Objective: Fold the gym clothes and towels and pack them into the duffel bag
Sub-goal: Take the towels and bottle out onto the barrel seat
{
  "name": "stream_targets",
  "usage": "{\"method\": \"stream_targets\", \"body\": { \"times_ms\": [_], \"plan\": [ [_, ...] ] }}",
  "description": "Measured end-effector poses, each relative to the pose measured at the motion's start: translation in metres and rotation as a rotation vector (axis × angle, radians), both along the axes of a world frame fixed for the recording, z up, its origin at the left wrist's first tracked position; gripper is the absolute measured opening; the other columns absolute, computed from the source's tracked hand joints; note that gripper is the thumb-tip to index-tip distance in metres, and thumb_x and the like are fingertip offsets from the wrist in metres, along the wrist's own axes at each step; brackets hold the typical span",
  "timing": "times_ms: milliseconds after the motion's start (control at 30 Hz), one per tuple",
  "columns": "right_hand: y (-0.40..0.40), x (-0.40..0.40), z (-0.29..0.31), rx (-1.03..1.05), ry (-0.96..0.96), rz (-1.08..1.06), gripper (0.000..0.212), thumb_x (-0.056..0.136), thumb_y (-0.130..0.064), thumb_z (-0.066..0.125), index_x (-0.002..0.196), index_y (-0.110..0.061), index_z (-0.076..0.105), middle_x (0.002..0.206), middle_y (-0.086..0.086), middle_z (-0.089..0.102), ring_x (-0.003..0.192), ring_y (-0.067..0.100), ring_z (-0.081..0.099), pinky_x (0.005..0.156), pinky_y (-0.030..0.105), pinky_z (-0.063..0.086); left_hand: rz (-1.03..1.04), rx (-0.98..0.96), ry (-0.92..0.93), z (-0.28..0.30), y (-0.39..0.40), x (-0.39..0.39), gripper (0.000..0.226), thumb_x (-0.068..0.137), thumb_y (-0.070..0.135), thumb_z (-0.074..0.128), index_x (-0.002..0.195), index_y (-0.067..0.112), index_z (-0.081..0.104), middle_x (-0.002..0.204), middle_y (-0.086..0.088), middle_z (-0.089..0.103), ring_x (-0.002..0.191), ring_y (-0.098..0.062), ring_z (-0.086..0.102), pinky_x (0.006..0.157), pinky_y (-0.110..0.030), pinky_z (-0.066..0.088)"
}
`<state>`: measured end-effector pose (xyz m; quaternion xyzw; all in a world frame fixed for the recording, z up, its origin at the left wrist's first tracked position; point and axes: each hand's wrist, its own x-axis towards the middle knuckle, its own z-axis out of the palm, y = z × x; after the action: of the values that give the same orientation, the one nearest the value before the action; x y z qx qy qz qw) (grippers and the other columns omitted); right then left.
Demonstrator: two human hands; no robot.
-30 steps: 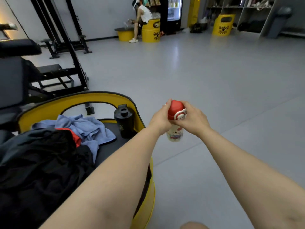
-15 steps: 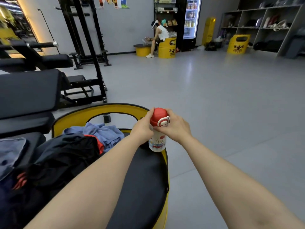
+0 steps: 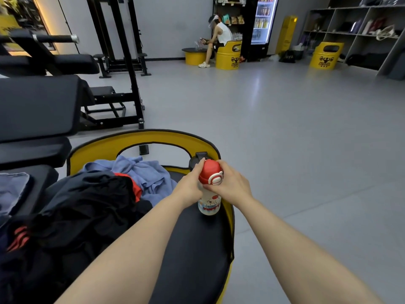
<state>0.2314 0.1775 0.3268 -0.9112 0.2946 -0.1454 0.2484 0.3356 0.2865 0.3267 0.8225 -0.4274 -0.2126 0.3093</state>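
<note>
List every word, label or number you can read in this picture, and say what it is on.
None can be read.
Water bottle: cartoon print, lettering blurred.
Yellow barrel seats: black logo, too small.
Drinks fridge: labels too small.
Wall poster: blurred.

I see both hands at centre frame on a small bottle (image 3: 208, 202) with a red cap (image 3: 210, 174), standing on the black seat (image 3: 192, 244) of a yellow chair (image 3: 153, 137). My left hand (image 3: 190, 185) and right hand (image 3: 232, 185) wrap its neck just under the cap. A black shaker (image 3: 195, 160) peeks out behind. Blue towel (image 3: 144, 174) and black clothes (image 3: 72, 216) pile at lower left. A seated person (image 3: 219, 38) is at top centre.
</note>
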Motion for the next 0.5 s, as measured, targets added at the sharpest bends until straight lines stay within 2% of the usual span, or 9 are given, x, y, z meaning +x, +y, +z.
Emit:
{"method": "stream_targets", "body": {
  "times_ms": [167,333,500],
  "plan": [
    [-0.003,0.005,-0.014,0.054,-0.009,-0.013,0.082,0.075,-0.056,0.071,0.142,-0.028,0.031,0.135,-0.002,0.052,0.118,0.02,0.055,0.095,0.038,0.05,-0.008,0.033,0.0,-0.01,-0.006,0.004,0.092,0.087,0.001,0.054,0.15,0.037,-0.002,0.143,-0.008,0.043,0.118,-0.024,0.052,0.094,-0.03,0.047],
    [-0.009,0.004,-0.027,0.108,-0.027,-0.027,0.083,0.074,-0.052,0.074,0.141,-0.027,0.033,0.134,-0.002,0.052,0.118,0.021,0.055,0.094,0.039,0.052,-0.045,0.064,0.019,-0.015,-0.013,0.002,0.091,0.087,-0.001,0.053,0.151,0.033,-0.003,0.146,-0.008,0.038,0.124,-0.025,0.047,0.099,-0.031,0.044],
    [-0.013,0.001,-0.036,0.147,-0.05,-0.056,0.075,0.075,-0.046,0.076,0.137,-0.027,0.036,0.129,-0.002,0.055,0.113,0.02,0.057,0.09,0.035,0.053,-0.083,0.055,-0.007,-0.015,-0.017,-0.004,0.088,0.087,-0.005,0.05,0.152,0.032,0.003,0.156,-0.005,0.021,0.129,-0.027,0.042,0.097,-0.027,0.041]
  ]
}}
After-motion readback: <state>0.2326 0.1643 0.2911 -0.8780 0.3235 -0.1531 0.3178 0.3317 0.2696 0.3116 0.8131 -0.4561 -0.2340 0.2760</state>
